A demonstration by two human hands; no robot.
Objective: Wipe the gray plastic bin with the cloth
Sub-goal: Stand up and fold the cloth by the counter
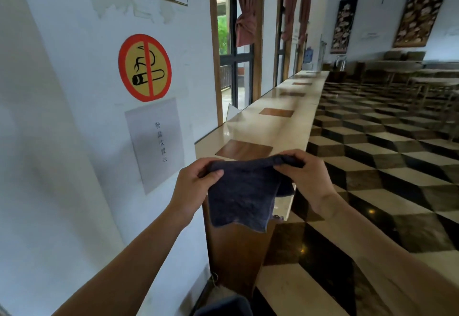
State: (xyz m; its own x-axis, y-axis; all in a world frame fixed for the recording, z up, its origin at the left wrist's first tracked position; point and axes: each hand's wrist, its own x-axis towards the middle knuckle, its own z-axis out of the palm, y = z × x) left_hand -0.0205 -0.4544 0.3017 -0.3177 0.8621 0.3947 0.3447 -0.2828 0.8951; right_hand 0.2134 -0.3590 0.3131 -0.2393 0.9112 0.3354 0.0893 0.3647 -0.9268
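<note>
Both hands pinch the top edge of the cloth and hold it up in the air. The left hand grips its left corner between thumb and curled fingers; the right hand grips the right corner the same way, thumb in front. The cloth is dark navy, soft and slightly fuzzy, hanging limp below the hands with a wavy lower hem and one fold behind its right side. It hangs in front of the near end of a long pale counter with brown square insets. Left of the cloth, on the white wall, are a no-smoking sign and a paper notice. The gray bin cannot be clearly made out; a dark rounded shape sits at the bottom edge, below the cloth.
</note>
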